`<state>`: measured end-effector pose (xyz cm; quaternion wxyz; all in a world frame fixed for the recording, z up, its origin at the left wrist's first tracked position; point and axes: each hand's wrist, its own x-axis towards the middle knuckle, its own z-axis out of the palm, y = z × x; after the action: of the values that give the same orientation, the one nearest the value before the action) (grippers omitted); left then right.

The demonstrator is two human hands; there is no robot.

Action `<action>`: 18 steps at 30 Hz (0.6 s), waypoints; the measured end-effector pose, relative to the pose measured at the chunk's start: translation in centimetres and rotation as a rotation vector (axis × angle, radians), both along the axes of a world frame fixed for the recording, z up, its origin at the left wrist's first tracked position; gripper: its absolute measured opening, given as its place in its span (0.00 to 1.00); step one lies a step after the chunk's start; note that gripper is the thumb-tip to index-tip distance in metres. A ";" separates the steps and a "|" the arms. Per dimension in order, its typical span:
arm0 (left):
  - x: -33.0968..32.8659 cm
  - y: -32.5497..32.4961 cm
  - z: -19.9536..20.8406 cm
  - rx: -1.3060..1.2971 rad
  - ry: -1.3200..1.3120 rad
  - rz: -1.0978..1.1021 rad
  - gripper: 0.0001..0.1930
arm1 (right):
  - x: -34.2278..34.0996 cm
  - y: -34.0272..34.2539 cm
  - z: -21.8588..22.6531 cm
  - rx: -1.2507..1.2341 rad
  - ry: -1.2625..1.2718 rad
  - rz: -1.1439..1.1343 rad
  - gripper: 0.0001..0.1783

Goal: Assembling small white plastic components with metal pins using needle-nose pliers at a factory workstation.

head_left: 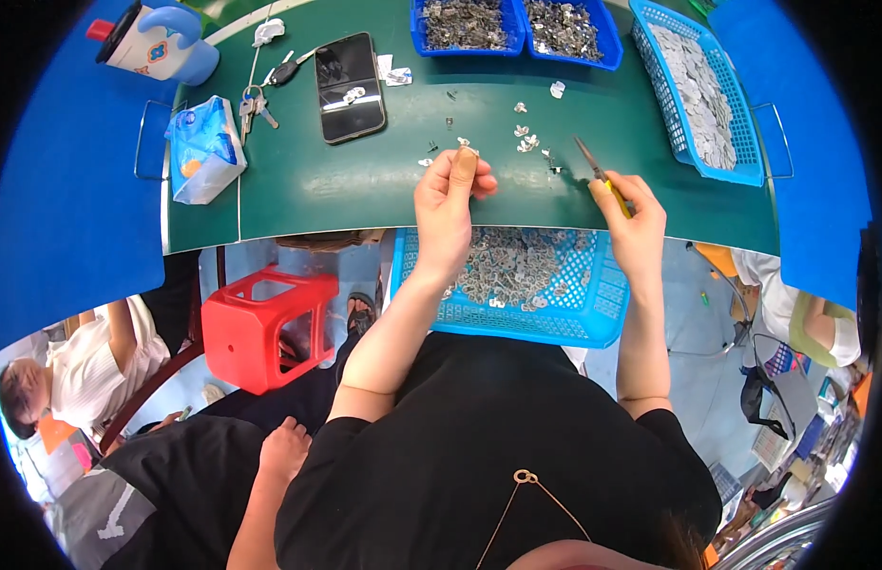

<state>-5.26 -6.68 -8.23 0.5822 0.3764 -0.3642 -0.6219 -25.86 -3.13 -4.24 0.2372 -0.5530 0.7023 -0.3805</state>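
Note:
My left hand (449,204) is raised over the green table, its thumb and fingers pinched on a small white part (467,144). Most of that part is hidden behind the thumb. To its right, my right hand (633,217) is closed around a slim pointed tool with a yellow handle (612,195); the dark tip points up and left. Between the hands lie a few loose white parts (527,143) and small dark metal pieces (555,169). Below both hands, a light blue basket (555,328) in front of my body holds many small white and metal parts.
Two dark blue bins (469,49) of metal pieces stand at the back. A blue basket (683,142) of white parts is at right. Leftward are a phone (351,90), keys (256,109), a tissue pack (203,152) and a cup (156,47). A red stool (260,332) and people are nearby.

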 end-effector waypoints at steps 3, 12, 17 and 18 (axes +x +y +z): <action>0.0 0.0 0.1 -0.009 0.025 0.000 0.13 | -0.8 -0.6 -0.9 -0.073 0.135 -0.072 0.16; 0.6 -0.3 0.1 -0.036 0.072 -0.012 0.13 | -3.4 -3.3 -4.0 -0.208 0.664 -0.094 0.20; 1.2 0.0 0.9 -0.030 0.050 0.027 0.08 | -3.6 -3.8 -4.1 -0.321 0.646 -0.084 0.18; 1.2 0.1 0.9 -0.055 0.058 0.036 0.08 | -3.4 -3.6 -3.8 -0.361 0.637 -0.093 0.17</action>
<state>-4.10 -6.61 -7.34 0.6138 0.3488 -0.3571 -0.6116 -29.26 -6.74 -8.04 -0.1121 -0.6441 0.6870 -0.3173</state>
